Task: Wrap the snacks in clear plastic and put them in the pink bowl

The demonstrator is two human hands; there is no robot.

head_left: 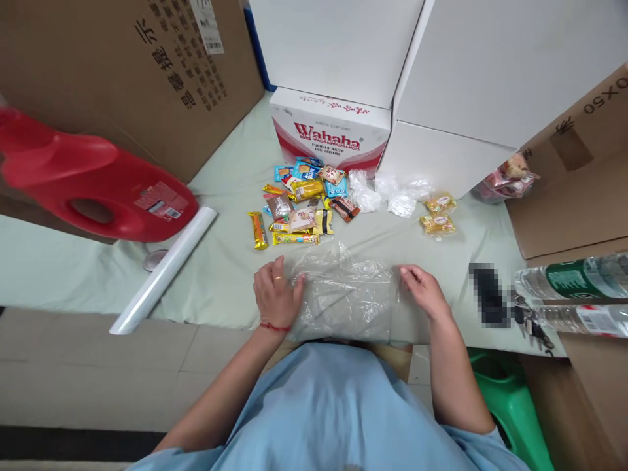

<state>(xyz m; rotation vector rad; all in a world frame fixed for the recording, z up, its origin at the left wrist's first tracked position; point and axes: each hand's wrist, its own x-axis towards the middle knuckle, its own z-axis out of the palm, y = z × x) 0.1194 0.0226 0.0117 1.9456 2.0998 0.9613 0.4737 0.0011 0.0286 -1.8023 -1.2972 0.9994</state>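
Presently we are seeing a clear plastic bag (350, 304) that is lying flattened on the pale green cloth (223, 278), between our two hands and just in front of the blue shirt (338, 399). Our left hand (278, 297) is resting at the bag's left edge, with fingers loosely bent and the thumb touching the film; our right hand (422, 291) is holding its fingertips close together near the upper right corner. Whether either one is truly pinching the film, we cannot tell, because it is so transparent.

We are thinking that such thin film could be slipping from our fingers, or sticking to itself, if its sides are being pulled unevenly. Its near edge is lying close to the shirt, so a forward lean could be dragging it. Also, the wrapped snacks (300, 219) are lying just beyond the bag, and one careless push could be scattering them. The white roll (164, 271) is reaching past the cloth's front border, so a knock could be sending it down.

We are not managing to find the bag's opening among wrinkles and shine. The snacks are overlapping, so we are not counting them. Blurred squares are covering a dark object (490, 296) beside the keys (532, 326), and the view is cutting off two bottles (572, 278) at the right
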